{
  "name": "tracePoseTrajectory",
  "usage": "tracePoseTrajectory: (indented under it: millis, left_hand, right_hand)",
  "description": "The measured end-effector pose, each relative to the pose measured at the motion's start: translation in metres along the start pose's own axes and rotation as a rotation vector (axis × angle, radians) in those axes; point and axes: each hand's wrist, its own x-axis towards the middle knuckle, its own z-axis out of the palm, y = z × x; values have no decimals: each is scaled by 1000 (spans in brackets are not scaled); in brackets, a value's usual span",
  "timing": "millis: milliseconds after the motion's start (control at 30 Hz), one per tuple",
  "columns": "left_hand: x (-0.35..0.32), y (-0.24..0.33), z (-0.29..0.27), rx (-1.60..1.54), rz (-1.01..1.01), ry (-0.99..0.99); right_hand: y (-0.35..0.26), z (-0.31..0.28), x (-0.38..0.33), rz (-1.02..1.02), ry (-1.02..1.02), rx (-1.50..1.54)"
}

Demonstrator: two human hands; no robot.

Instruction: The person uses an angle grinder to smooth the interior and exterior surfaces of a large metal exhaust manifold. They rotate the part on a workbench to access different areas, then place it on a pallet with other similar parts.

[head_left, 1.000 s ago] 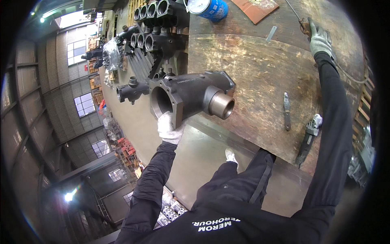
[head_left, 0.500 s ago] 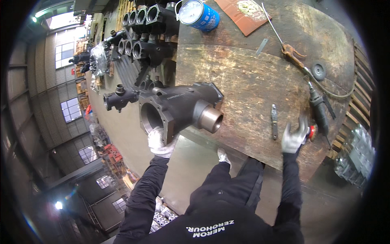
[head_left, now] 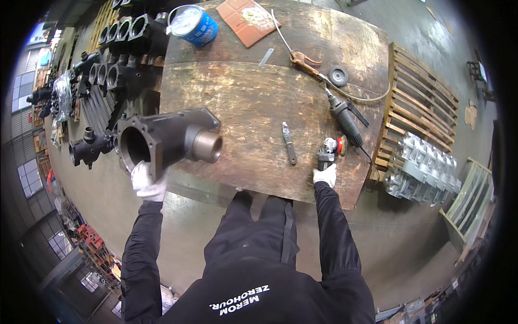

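A big dark cast-metal pipe housing (head_left: 167, 141) with a square flange and a brass-coloured round neck lies at the left edge of the worn wooden workbench (head_left: 253, 102). My left hand (head_left: 147, 182), in a white glove, grips the lower edge of its flange. My right hand (head_left: 325, 174), also gloved, closes on the end of an angle grinder (head_left: 341, 129) that lies on the right side of the bench. A flat metal wrench (head_left: 289, 143) rests between the two hands.
A blue tin (head_left: 193, 22), a red-brown sheet (head_left: 249, 13), an air blow gun with hose (head_left: 305, 62) and a grinding disc (head_left: 338, 75) lie at the bench's far side. Dark castings (head_left: 108, 75) crowd the floor on the left. A wooden pallet (head_left: 418, 102) and silver castings (head_left: 423, 167) stand on the right.
My right arm has swung from the far right corner of the bench back to its near edge and onto the grinder. The left hand stays on the housing's flange.
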Motion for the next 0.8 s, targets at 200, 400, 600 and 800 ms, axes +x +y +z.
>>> tracePoseTrajectory:
  millis: [200,400,600,800]
  left_hand:
    - [-7,-2,-2,75,-51,0]
    - [-18,32,-49,-269,-120,-71]
    - [-93,132,-96,-1019,-72,-820]
    - [-108,111,-143,-1476,-183,-1089]
  right_hand:
    - [31,-34,-29,-204,-85,305]
    - [40,-120,-118,-419,-455,850]
    - [-21,-190,-225,-548,-1148,1323]
    - [-105,-153,-344,-936,-1672,1571]
